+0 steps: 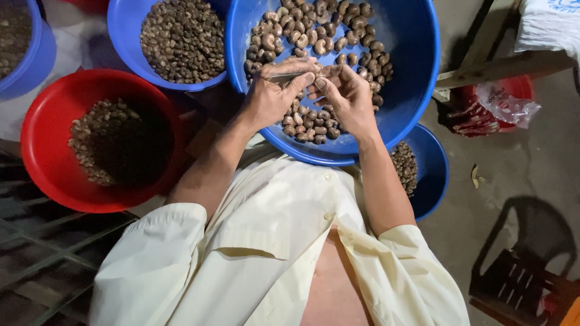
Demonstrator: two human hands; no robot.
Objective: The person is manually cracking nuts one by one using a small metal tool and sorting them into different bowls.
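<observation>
My left hand (270, 96) and my right hand (345, 96) meet over a large blue basin (417, 72) holding several brown cashew nuts (320, 33). A thin grey metal blade (286, 76) is gripped in my left hand, held between thumb and fingers. The fingertips of my right hand pinch a single nut (315, 84) right against the blade's end. Both forearms reach out from cream shirt sleeves.
A red basin (42, 139) of small brown pieces sits at the left. Blue bowls of nuts stand at top middle (124, 36), top left (36, 54) and under the big basin at right (436, 172). A red plastic bag (489, 105), wooden plank (501, 66) and dark chair (519, 271) lie right.
</observation>
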